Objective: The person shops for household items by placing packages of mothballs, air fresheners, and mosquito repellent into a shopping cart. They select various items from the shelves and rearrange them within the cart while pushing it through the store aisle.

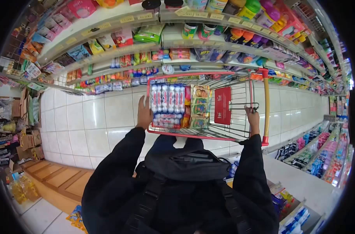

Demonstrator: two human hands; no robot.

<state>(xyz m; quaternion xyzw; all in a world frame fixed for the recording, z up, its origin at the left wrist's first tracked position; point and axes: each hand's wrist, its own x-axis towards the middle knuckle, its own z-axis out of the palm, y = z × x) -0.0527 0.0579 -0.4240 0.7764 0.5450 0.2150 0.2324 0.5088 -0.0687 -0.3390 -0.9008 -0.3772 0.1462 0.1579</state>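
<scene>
Before me stands a shopping cart (201,135) with red rims and a wire basket, side-on to my body. My left hand (145,112) is at the rim of its left end, closed round the edge, though part of the grip is hidden. On the cart's right side, my right hand (253,116) is closed on the wire frame near the yellow handle (266,105). White-and-blue bottle packs (167,99) fill the basket's left end. Beside them lie yellow-green food packets (200,105). A red sign panel (222,106) is fixed inside the basket.
Shelves with price strips (203,16) and many packaged goods line the far side. White floor tiles (95,113) run beneath the cart. A wooden bench-like piece (56,179) stands at lower left, and a rack of small packets (314,150) at right. A black bag (185,163) hangs on my front.
</scene>
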